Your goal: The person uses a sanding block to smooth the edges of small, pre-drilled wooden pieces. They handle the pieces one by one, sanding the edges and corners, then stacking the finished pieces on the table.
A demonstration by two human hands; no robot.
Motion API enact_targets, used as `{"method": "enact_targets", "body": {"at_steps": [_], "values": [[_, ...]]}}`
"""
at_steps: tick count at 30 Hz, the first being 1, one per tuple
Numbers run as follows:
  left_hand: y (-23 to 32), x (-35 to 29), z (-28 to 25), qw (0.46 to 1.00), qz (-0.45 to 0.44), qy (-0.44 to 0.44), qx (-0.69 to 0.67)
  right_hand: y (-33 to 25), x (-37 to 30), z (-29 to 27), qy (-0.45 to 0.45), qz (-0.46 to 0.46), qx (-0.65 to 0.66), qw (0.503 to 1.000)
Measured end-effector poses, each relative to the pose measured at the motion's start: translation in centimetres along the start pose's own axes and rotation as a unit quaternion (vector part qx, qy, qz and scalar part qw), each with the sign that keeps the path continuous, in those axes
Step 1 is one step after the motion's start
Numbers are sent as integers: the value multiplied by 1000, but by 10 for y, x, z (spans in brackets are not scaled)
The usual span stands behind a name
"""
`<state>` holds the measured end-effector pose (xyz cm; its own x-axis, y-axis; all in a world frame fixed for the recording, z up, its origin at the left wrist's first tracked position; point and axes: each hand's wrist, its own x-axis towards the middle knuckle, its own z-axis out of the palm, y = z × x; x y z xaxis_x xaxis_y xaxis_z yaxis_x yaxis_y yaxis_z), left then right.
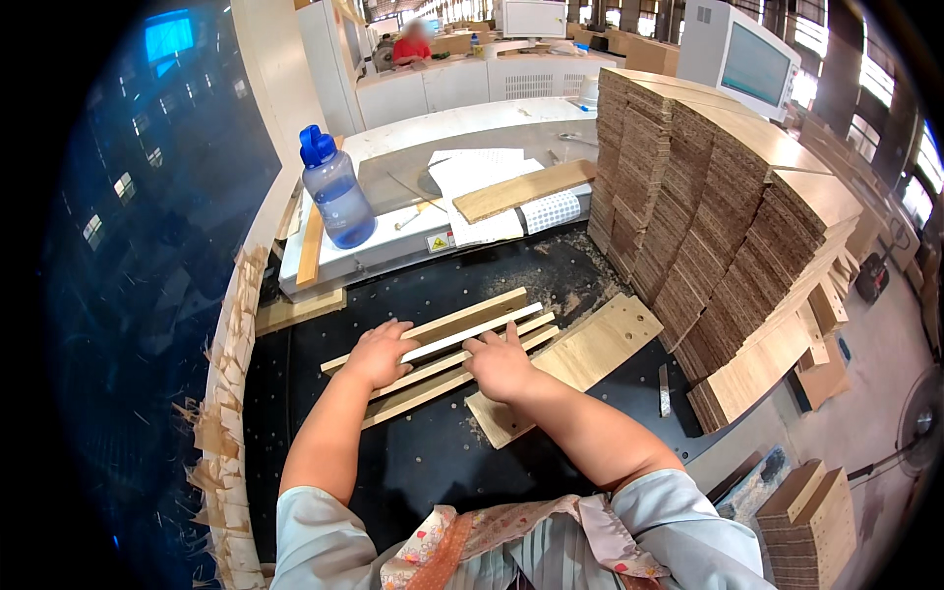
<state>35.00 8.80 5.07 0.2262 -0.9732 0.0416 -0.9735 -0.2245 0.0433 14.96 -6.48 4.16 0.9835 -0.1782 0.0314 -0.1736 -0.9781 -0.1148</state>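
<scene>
Several narrow wooden boards (418, 397) lie side by side at a slant on the black dotted work surface (334, 472), some seemingly on edge. One board (526, 313) among them shows a bright white edge. Toward the left part of this group, my left hand (379, 354) is closed over the boards, its fingertips partly hidden. My right hand (500, 366) grips them nearer the middle, fingers bent over the edges and the index finger reaching forward. Just right of that hand, under its wrist, a wider pale board (600, 344) with holes lies flat.
A tall stack of chipboard panels (708, 216) rises at the right. Behind the boards stand a blue water bottle (339, 197), papers (482, 182) and a loose plank (521, 192) on a white ledge. Sawdust and a small metal strip (664, 390) lie on the surface. A person (412, 44) is far back.
</scene>
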Motion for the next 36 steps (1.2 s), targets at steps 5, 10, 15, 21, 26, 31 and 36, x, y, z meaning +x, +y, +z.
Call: {"method": "enact_targets", "body": {"at_steps": [5, 10, 15, 21, 26, 31, 36], "values": [[13, 7, -8, 994, -85, -28, 63, -1, 3, -2, 40, -24, -36, 998], [10, -26, 15, 983, -145, 93, 65, 4, 9, 33, 89, -24, -32, 995], [1, -42, 7, 967, -95, 213, 103, -3, 13, 20, 126, -55, -23, 990], [0, -57, 12, 970, -143, 188, 61, -9, 13, 22, 118, -77, -10, 990], [6, -64, 10, 975, -156, 152, 47, -13, 14, 31, 154, -85, -34, 984], [6, -77, 13, 974, -179, 133, 33, -20, 15, 32, 135, -83, -32, 987], [15, -93, -4, 971, -203, 129, 3, -33, 13, 21, 154, -95, -17, 983]]}}
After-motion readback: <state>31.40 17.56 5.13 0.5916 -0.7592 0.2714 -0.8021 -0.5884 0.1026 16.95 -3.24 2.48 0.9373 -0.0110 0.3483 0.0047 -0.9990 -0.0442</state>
